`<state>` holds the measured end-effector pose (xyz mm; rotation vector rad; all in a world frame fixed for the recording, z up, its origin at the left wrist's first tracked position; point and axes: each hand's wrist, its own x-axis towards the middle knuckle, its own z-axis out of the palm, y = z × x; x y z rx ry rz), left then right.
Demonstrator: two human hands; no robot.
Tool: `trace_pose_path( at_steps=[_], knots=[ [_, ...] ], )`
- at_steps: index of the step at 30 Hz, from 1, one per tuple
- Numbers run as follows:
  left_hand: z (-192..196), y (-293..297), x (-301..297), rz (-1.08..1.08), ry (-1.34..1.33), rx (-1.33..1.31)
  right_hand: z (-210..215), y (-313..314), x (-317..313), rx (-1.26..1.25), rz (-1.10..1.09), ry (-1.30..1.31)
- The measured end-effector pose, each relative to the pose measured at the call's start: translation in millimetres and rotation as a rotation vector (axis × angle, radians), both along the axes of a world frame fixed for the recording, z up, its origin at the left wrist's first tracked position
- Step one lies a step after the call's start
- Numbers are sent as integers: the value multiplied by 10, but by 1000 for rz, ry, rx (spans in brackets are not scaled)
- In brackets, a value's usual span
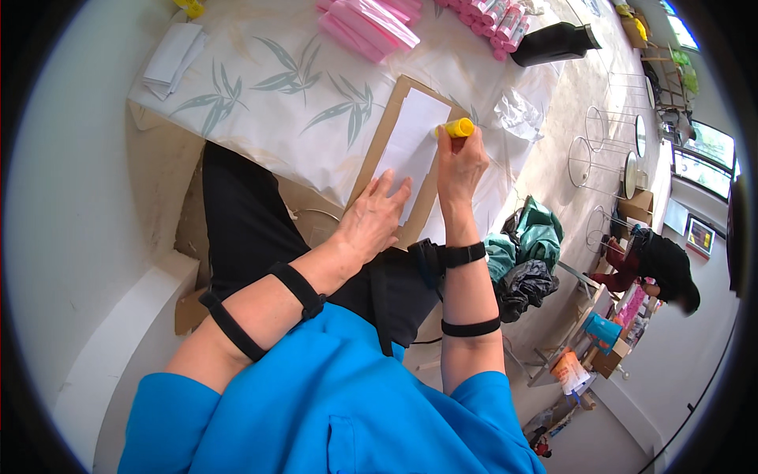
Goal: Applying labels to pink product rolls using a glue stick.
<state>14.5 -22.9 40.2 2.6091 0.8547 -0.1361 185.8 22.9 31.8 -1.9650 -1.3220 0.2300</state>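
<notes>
A sheet of white paper (410, 130) lies on a brown cardboard piece (377, 155) at the table's near edge. My left hand (371, 217) rests on the lower part of the paper, its fingers spread and flat. In my right hand (463, 167), closed fingers grip a yellow glue stick (459, 127). The glue stick is held tilted, with its end at the paper's right edge; whether it touches is hard to make out.
Pink rolls (367, 28) and a black bottle (553, 43) lie at the table's far side. White paper slips (174, 59) are at the left, a crumpled clear wrapper (517, 114) at the right. Bags (533, 245) sit beside the table. Another person (663, 265) is farther right.
</notes>
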Motion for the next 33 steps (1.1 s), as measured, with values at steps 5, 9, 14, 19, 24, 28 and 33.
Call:
trace_pose_path(
  at_steps=[5,9,14,19,24,28,33],
  knots=[
    [-12,-22,10,24,-22,-24,66,76,-146,38,64,-31],
    [-21,-20,-15,86,-86,-53,136,-167,-379,4,118,65],
    [29,9,-22,52,-41,-66,-24,-57,-372,60,214,25],
    [-62,-35,-2,50,-80,28,-12,213,-258,72,149,-9],
    [-12,-20,-23,17,-15,-51,-12,-156,-460,37,246,84],
    [-38,-23,-4,30,-94,-26,-32,121,-310,67,222,-70],
    [-71,-9,-22,36,-81,-39,144,-122,-305,83,155,5]
  ],
)
